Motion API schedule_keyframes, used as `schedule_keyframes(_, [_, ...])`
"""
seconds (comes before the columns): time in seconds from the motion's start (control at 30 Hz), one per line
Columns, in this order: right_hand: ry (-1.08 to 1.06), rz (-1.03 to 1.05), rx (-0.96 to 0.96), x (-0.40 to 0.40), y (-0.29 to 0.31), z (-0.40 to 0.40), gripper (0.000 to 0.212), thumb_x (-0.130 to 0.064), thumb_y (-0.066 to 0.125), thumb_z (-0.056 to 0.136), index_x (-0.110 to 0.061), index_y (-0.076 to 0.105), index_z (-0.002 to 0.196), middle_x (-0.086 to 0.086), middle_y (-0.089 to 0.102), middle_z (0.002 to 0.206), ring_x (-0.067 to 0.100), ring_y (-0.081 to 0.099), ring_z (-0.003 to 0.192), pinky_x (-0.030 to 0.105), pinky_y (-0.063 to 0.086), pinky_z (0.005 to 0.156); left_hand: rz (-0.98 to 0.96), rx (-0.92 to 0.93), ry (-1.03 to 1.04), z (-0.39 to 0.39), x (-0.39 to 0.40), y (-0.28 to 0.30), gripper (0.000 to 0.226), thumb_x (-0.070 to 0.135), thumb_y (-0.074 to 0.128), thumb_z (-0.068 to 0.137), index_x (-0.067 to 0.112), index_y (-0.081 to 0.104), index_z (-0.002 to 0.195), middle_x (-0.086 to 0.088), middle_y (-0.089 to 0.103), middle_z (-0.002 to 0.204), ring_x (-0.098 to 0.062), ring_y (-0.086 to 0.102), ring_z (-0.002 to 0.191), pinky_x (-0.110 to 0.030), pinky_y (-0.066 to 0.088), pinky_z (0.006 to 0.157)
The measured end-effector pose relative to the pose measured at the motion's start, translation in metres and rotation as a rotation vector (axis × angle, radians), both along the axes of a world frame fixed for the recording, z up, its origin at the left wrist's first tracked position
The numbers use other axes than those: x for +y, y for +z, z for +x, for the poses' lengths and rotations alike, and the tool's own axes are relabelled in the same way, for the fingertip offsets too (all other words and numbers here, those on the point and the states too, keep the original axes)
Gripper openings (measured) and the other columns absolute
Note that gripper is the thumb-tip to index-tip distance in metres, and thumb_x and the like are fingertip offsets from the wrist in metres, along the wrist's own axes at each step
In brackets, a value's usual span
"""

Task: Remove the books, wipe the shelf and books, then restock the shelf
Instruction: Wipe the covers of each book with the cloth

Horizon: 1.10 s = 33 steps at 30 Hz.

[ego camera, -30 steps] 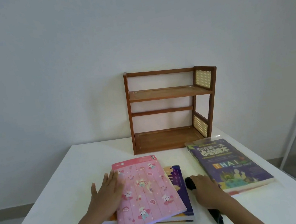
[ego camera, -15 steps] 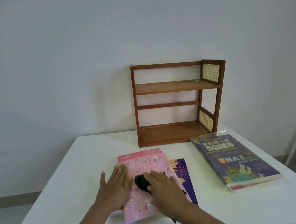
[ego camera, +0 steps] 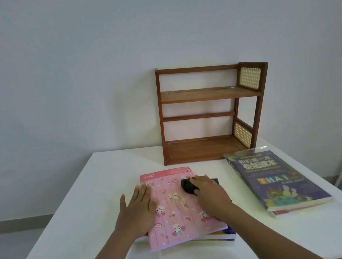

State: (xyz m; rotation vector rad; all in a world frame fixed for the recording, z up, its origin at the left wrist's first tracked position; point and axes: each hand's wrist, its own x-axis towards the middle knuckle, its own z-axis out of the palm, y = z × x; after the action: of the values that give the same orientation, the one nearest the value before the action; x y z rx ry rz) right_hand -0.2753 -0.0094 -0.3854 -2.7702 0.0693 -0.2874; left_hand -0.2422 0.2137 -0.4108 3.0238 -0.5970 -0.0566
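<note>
Having left the table, the right hand (ego camera: 210, 193) is gripping the black cloth (ego camera: 188, 186) and wiping the pink book (ego camera: 181, 206) that the flat, open left hand (ego camera: 138, 212) is steadying, so book-wiping is getting underway.

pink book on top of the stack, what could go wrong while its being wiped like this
1. The pink book lies askew on the books below, so a hard stroke from the right hand with the dark cloth might slide it off. The left hand presses only its left edge.
2. A wide sweep to the right could bump the purple Thai book lying close by.
</note>
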Motion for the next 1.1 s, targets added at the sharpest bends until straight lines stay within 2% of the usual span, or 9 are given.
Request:
schedule_keyframes(0.07, [0.105,0.049,0.001,0.012,-0.001,-0.03,0.041,-0.015,0.045,0.099,-0.025,0.05,0.139,-0.006,0.05,0.141,0.015,0.045,0.128,0.027,0.035,0.106,0.042,-0.016,-0.013,-0.001,0.0,-0.001,0.098,0.053,-0.025,0.062,0.016,-0.008,0.151,-0.004,-0.013,0.16,-0.024,-0.014,0.147,-0.056,-0.002,0.115])
schedule_keyframes(0.2, [0.352,0.109,-0.02,0.058,-0.002,-0.092,0.047,-0.014,0.049,0.098,-0.031,0.046,0.142,-0.014,0.042,0.147,0.006,0.034,0.135,0.016,0.012,0.113,-0.002,0.006,0.007,0.002,-0.001,-0.002,0.069,0.049,-0.012,0.089,0.017,-0.011,0.151,-0.004,-0.015,0.159,-0.022,-0.017,0.146,-0.055,-0.003,0.117])
schedule_keyframes(0.37, [0.386,0.075,0.0,0.065,-0.001,-0.053,0.045,-0.01,0.051,0.095,-0.027,0.053,0.136,-0.006,0.053,0.138,0.017,0.05,0.124,0.028,0.037,0.108,-0.042,0.076,0.006,0.001,0.002,0.0,0.066,0.039,0.022,0.102,0.013,-0.013,0.15,-0.008,-0.021,0.158,-0.025,-0.02,0.145,-0.051,0.0,0.117])
schedule_keyframes(0.47, [0.213,-0.033,-0.073,0.043,-0.012,-0.003,0.04,-0.014,0.05,0.096,-0.027,0.051,0.135,-0.005,0.052,0.138,0.017,0.049,0.123,0.035,0.039,0.109,-0.125,0.079,0.031,0.005,0.003,-0.002,0.069,0.053,0.003,0.095,0.015,-0.011,0.152,-0.001,-0.017,0.159,-0.016,-0.017,0.146,-0.047,-0.002,0.118])
schedule_keyframes(0.6, [-0.022,-0.057,-0.05,0.019,-0.012,0.029,0.047,-0.01,0.051,0.095,-0.018,0.044,0.14,-0.001,0.039,0.15,0.022,0.033,0.139,0.039,0.026,0.118,-0.138,0.072,-0.002,0.005,0.002,-0.003,0.115,0.075,-0.033,0.053,0.017,-0.015,0.151,0.0,-0.018,0.159,-0.015,-0.02,0.145,-0.047,-0.004,0.117])
schedule_keyframes(0.67, [-0.02,-0.047,-0.054,0.027,-0.016,0.023,0.051,-0.01,0.052,0.092,-0.018,0.041,0.142,-0.001,0.038,0.149,0.021,0.031,0.139,0.038,0.024,0.119,-0.182,0.06,0.009,0.006,0.003,-0.006,0.123,0.078,-0.037,0.046,0.018,-0.016,0.15,0.001,-0.018,0.159,-0.013,-0.02,0.144,-0.045,-0.006,0.118])
schedule_keyframes(0.83, [0.271,0.116,0.008,0.061,-0.008,-0.005,0.044,-0.005,0.044,0.094,-0.022,0.052,0.134,-0.005,0.049,0.14,0.017,0.041,0.129,0.028,0.029,0.11,-0.276,0.063,0.012,0.005,0.003,-0.008,0.118,0.086,-0.022,0.055,0.018,-0.015,0.151,0.004,-0.014,0.159,-0.007,-0.018,0.144,-0.043,-0.007,0.119])
schedule_keyframes(0.93, [0.439,0.16,0.096,0.07,0.008,0.006,0.036,-0.004,0.045,0.088,-0.022,0.065,0.11,-0.001,0.064,0.116,0.018,0.056,0.105,0.033,0.046,0.095,-0.26,0.087,0.003,0.005,0.002,-0.005,0.118,0.09,-0.01,0.057,0.021,-0.012,0.152,0.005,-0.013,0.159,-0.008,-0.018,0.144,-0.044,-0.009,0.119])
schedule_keyframes(1.1, [0.207,0.114,0.097,0.052,0.0,0.064,0.027,-0.012,0.049,0.096,-0.022,0.061,0.118,0.002,0.065,0.115,0.016,0.06,0.094,0.028,0.05,0.085,-0.205,0.091,0.051,0.003,0.001,-0.003,0.12,0.092,0.012,0.062,0.016,-0.014,0.151,0.003,-0.013,0.16,-0.009,-0.017,0.145,-0.046,-0.01,0.118])
